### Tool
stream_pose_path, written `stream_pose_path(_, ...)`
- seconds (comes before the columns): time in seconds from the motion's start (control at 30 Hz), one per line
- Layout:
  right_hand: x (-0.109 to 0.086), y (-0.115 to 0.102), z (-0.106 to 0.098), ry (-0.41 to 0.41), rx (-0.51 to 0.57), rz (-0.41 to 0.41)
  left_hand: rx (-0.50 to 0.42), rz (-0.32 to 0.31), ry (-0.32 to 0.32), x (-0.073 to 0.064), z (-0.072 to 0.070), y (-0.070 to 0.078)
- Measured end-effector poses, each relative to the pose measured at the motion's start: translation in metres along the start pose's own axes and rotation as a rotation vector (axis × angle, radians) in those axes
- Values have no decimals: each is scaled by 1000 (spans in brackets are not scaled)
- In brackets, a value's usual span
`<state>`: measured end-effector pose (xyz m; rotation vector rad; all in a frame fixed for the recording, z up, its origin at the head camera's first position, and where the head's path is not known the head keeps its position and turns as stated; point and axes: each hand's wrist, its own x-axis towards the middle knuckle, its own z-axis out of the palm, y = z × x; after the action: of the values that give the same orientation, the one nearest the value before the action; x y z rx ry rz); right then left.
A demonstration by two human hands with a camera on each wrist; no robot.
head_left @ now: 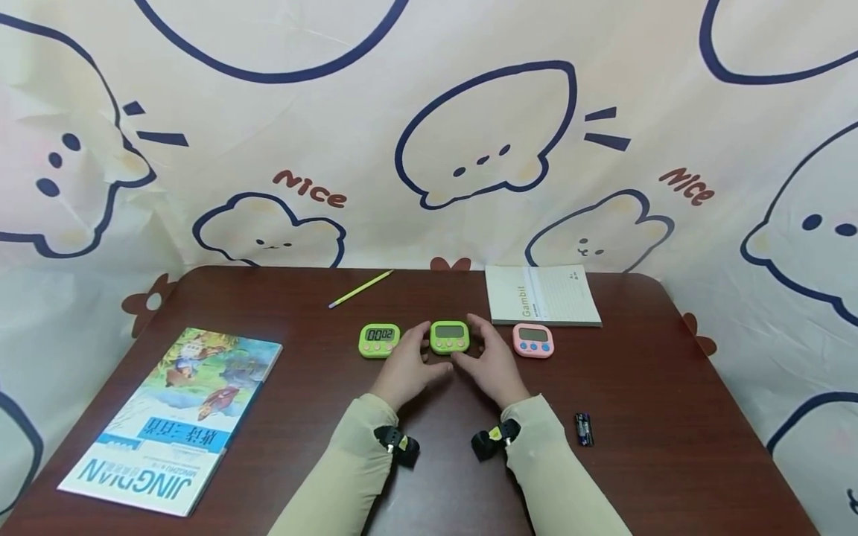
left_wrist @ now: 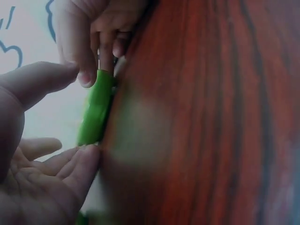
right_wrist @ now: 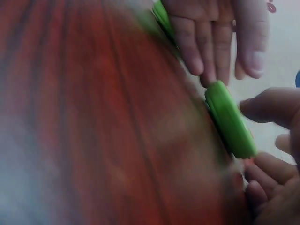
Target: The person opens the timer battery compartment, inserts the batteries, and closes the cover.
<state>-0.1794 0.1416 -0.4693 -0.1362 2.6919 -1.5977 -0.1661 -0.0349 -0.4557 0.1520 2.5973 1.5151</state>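
A green digital timer (head_left: pixel 449 337) with a blank display lies flat on the table between my two hands. My left hand (head_left: pixel 411 370) is at its left side and my right hand (head_left: pixel 494 370) at its right, fingers extended and thumbs pointing inward. In the left wrist view, fingertips meet both ends of the green timer (left_wrist: pixel 96 110); the right wrist view shows the same timer (right_wrist: pixel 229 122) from its edge. Just left of my left hand lies a second green timer (head_left: pixel 379 341), its display lit with digits. A pink timer (head_left: pixel 533 341) with a blank display lies right of my right hand.
Behind the pink timer lies a notebook (head_left: pixel 544 296). A yellow-green pencil (head_left: pixel 362 288) is at the back, left of centre. A large illustrated book (head_left: pixel 174 424) covers the left side. Dark batteries (head_left: pixel 584 429) lie beside my right forearm. A printed cloth hangs behind the table.
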Motion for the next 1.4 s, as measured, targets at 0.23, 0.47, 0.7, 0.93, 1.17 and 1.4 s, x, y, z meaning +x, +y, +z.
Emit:
stream_pose_path(0.23,5,2,-5,-33,-133,20,44,-37,25,6,4,3)
stream_pose_path(0.47,4,3,-5,-19,-133,7,55,-24,40,6,5,4)
stream_pose_path(0.7,0,6,-11,14,-51,-66,-52,19,70,2,5,6)
stream_pose_path(0.93,-12,-7,-22,55,-35,-169,-156,166,121,-6,-2,14)
stream_pose_path(1.17,-25,-33,-35,33,-26,-246,-191,294,164,-19,-14,21)
stream_pose_path(1.4,-43,-63,-48,27,0,-367,-244,378,151,-41,-33,40)
